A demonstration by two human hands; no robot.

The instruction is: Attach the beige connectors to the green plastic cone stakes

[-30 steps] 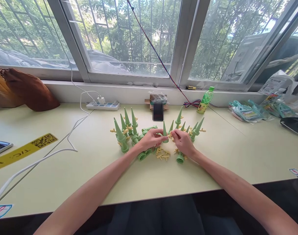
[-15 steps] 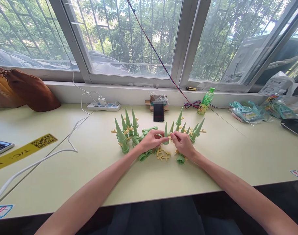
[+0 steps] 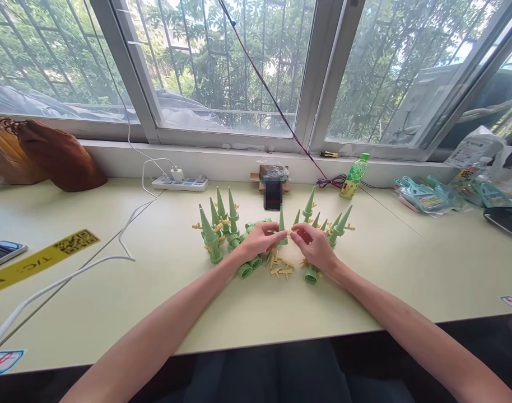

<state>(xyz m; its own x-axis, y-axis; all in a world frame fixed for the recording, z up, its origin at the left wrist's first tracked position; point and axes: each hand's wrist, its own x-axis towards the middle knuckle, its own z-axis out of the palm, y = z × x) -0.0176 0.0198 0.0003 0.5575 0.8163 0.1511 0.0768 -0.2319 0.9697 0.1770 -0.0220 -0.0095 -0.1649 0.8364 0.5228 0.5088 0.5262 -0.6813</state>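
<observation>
My left hand [image 3: 262, 239] is closed around a green cone-shaped watering spike [image 3: 282, 219], held point up above the table. A small yellow valve [image 3: 288, 233] sticks out from the spike's right side. My right hand [image 3: 316, 244] has its thumb and forefinger at the outer end of this valve; the exact contact is too small to see well. Below the hands lie several loose yellow valves [image 3: 286, 272]. Green threaded spike parts [image 3: 245, 271] lie under and beside my left hand, partly hidden by it. Another green part [image 3: 311, 275] rests below my right hand.
Green spikes with yellow valves stand in a left group [image 3: 212, 238] and a right group [image 3: 339, 225]. Behind them are a dark phone [image 3: 273, 196] against a small box, a green bottle [image 3: 354, 176] and a white power strip [image 3: 189, 184]. Bagged parts [image 3: 424, 194] lie far right.
The spike in my left hand has shifted slightly left. My right hand's fingers have stretched out and loosened from a tighter pinch at the valve. The whole view has shifted slightly.
</observation>
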